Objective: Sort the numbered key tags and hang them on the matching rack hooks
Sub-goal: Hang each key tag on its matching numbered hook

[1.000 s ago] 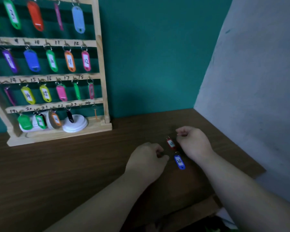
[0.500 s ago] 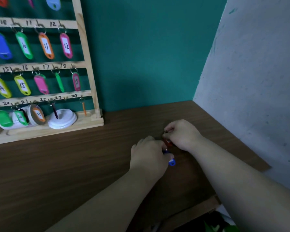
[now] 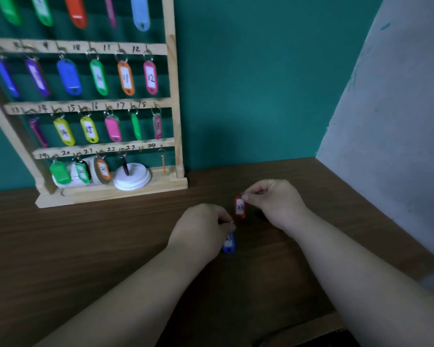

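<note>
Rack (image 3: 176, 96): pale wood, oval plastic tags on hooks, back left of my woodgrain counter (image 3: 85, 246). Left grip (image 3: 201, 231): closed, pinching the ring of the blue tag (image 3: 228, 244). Red tag (image 3: 240, 208): white label, hanging upright. Right grip (image 3: 276, 204): pinching its ring.

Above the brown table (image 3: 85, 246), the right hand (image 3: 276, 204) pinched a red tag (image 3: 240, 208) by its ring, while the left hand (image 3: 201, 231) held a blue tag (image 3: 229, 244). The wooden rack (image 3: 176, 96) stood against the green wall (image 3: 248, 83).
</note>
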